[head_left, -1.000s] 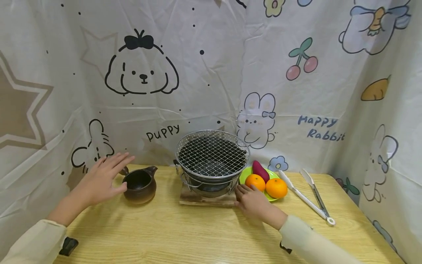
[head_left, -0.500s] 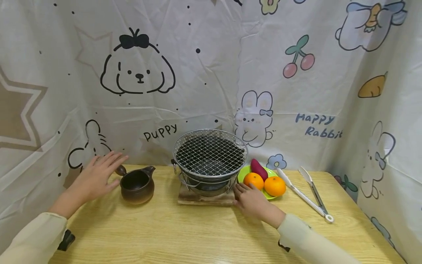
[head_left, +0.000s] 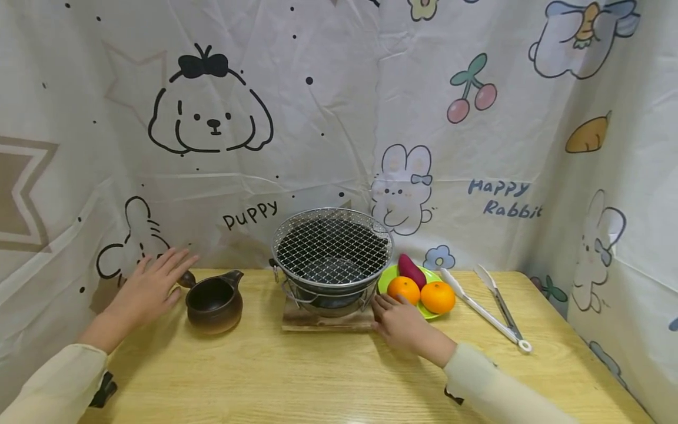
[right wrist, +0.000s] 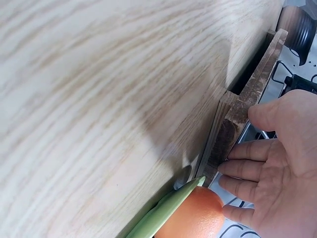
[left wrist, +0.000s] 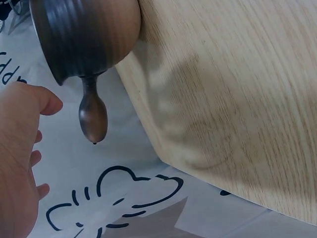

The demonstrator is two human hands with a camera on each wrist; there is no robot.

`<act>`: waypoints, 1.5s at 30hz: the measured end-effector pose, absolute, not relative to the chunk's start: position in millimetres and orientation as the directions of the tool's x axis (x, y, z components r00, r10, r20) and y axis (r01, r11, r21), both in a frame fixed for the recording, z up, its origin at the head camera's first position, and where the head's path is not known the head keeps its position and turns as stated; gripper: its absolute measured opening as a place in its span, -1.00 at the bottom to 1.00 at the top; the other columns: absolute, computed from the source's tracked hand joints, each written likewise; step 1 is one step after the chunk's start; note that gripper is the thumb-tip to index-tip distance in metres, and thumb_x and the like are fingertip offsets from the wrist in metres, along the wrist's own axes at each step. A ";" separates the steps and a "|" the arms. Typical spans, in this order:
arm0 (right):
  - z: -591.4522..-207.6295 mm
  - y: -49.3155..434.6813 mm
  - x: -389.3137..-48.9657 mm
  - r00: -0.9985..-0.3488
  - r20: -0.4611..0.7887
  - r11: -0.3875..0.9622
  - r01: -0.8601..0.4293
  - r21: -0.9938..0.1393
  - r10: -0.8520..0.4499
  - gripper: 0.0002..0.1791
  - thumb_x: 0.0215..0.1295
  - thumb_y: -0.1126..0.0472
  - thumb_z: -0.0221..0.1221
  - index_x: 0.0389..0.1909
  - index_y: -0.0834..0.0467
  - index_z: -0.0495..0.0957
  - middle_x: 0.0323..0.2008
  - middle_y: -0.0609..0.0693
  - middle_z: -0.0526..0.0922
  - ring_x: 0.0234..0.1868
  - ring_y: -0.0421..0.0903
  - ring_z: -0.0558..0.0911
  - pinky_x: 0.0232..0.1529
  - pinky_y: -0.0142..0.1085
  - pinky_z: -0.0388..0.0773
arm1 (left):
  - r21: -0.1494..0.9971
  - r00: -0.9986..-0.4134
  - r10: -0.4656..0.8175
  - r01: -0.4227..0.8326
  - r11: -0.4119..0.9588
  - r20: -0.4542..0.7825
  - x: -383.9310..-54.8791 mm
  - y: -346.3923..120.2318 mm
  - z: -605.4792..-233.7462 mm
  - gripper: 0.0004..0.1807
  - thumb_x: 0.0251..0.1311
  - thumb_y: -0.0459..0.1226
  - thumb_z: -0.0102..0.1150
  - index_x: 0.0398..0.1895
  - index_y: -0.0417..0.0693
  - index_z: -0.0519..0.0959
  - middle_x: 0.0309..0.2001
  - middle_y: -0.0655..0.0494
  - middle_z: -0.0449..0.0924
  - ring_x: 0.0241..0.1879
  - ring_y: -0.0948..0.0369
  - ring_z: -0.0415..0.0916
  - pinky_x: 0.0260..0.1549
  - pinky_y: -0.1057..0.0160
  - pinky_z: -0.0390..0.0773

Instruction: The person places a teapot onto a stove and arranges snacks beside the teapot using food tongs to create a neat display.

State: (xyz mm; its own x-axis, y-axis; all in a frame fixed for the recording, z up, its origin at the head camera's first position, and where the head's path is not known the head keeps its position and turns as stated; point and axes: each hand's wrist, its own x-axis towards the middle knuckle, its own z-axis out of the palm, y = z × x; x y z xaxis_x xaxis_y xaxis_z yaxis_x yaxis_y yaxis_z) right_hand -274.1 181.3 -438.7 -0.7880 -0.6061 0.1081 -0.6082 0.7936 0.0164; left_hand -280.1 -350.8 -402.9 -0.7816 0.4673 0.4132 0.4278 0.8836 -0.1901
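Observation:
A dark brown side-handled teapot-like pot (head_left: 214, 306), with a spout and no lid on, stands on the left of the table. My left hand (head_left: 145, 294) hovers beside its knobbed handle (left wrist: 93, 114), fingers spread and apart from it. In the middle, a round tabletop grill (head_left: 332, 253) with a wire mesh top sits on a wooden board (head_left: 328, 321). My right hand (head_left: 404, 323) lies at the board's right end, fingers loosely extended; in the right wrist view the thumb and fingertips appear to touch the board's edge. It grips nothing.
Right of the grill, a green plate (head_left: 430, 315) bears two oranges (head_left: 437, 297) and a purple sweet-potato-like item (head_left: 411, 272). White-handled tongs (head_left: 489, 321) lie spread farther right. A printed cloth (head_left: 328, 106) hangs behind the table (head_left: 296, 377) and along both sides.
My left hand has lowered slightly and moved a little left, toward the pot's handle. The whole scene shifts left as the head camera turns. The right hand keeps its place by the board.

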 end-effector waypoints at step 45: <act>-444.1 182.5 -277.7 -0.787 0.111 0.795 -0.604 0.058 -0.606 -0.41 0.52 0.01 0.08 0.34 0.38 0.46 0.36 0.29 0.50 0.41 0.24 0.47 0.43 0.24 0.30 | -0.180 -0.792 0.460 0.424 0.887 0.401 -302.5 -360.0 -435.5 -0.58 0.25 -0.28 0.33 0.15 -0.21 0.55 0.11 -0.22 0.56 0.20 -0.27 0.45 0.18 -0.51 0.27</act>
State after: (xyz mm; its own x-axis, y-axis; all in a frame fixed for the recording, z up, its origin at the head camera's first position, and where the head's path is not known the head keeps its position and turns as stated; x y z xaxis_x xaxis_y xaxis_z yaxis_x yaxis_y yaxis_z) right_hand -277.7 182.5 -444.1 -0.7874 -0.6065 0.1108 -0.6040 0.7948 0.0581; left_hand -302.5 -360.0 -435.5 -0.7922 0.4601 0.4010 0.4241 0.8875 -0.1803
